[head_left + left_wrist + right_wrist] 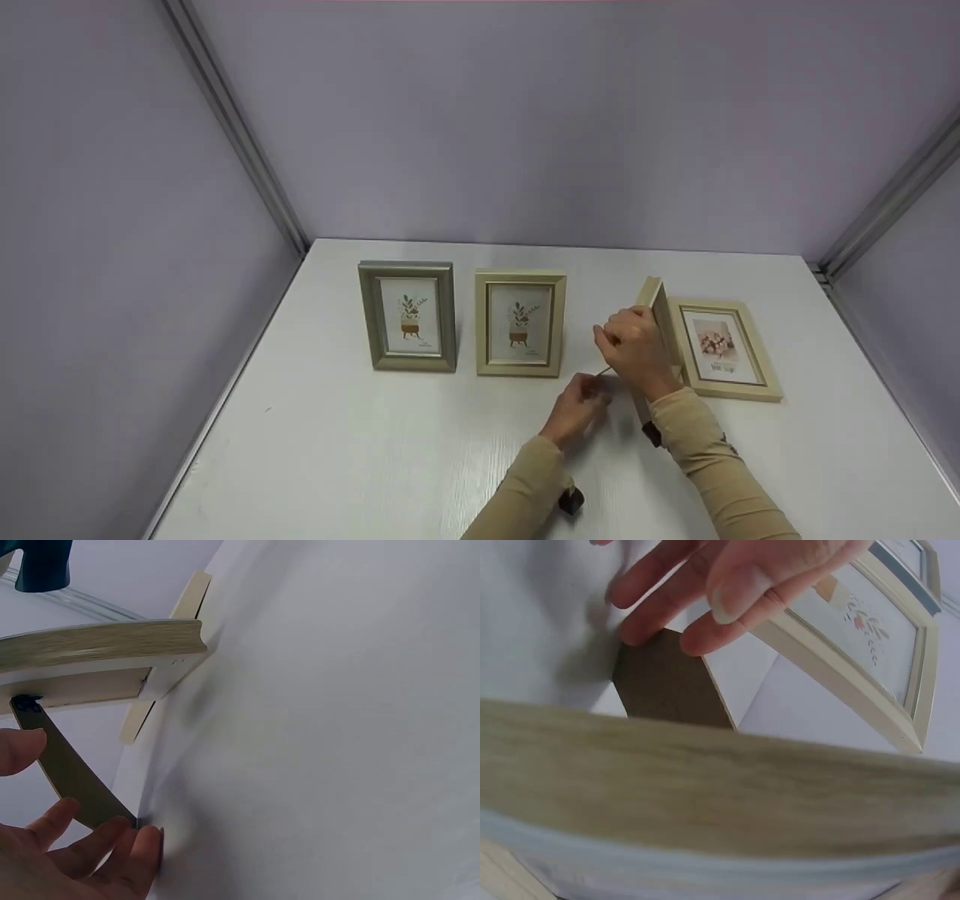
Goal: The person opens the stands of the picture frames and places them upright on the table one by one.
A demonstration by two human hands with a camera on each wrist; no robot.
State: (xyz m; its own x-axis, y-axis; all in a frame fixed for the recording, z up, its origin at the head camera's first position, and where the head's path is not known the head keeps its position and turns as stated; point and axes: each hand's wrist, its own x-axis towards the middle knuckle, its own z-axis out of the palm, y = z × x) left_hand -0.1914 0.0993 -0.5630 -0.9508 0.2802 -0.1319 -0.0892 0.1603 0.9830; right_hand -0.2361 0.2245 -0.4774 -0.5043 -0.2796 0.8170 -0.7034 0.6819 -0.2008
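Observation:
A cream picture frame stands upright, seen almost edge-on in the head view. My right hand grips it with curled fingers. From its back a brown stand leg swings out. My left hand is beside that leg, fingers fairly straight, fingertips at its free end in both wrist views. In the left wrist view the leg joins the frame's back at a dark hinge, and the left thumb lies apart from the fingers.
Two frames with a potted-plant print stand to the left: a grey-green frame and a cream-gold frame. Another cream frame with a flower picture is on the right, close to the gripped one. All are on a white table before grey walls.

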